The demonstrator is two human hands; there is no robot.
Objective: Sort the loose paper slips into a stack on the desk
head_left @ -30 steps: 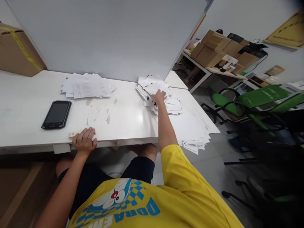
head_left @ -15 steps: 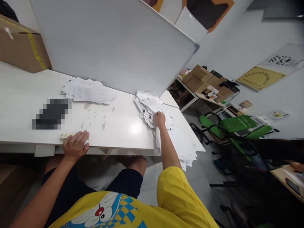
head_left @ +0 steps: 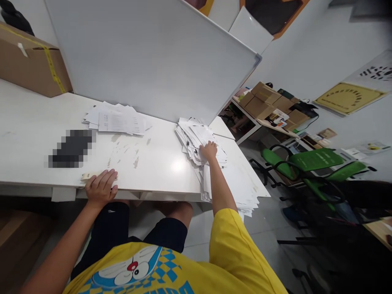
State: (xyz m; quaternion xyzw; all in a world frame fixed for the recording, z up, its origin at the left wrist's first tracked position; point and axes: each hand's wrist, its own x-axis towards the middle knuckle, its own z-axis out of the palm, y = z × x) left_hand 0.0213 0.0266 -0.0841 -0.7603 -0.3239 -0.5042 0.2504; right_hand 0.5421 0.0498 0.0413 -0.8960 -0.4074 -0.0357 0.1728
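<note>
**Ragged paper pile (head_left: 193, 134) risked slipping under the right hand (head_left: 210, 151)**

At the front edge of the desk (head_left: 165, 163), the left hand (head_left: 101, 188) lay over a pale block (head_left: 87, 176), fingers together; whether it gripped was unclear. A nudge toward the person could have tipped the block off. The right hand rested, fingers bent, on the pile near the desk's right end; I could not tell whether it pinched a sheet. Uneven stacking could have let papers slide, and the lower sheets (head_left: 241, 185), jutting past the edge, could have dropped if dragged.

Around stood a cardboard box (head_left: 29, 63), a printed stack (head_left: 121, 121), and a white board (head_left: 153, 61) blocking reach behind; green chairs (head_left: 317, 161) stood beyond.
</note>
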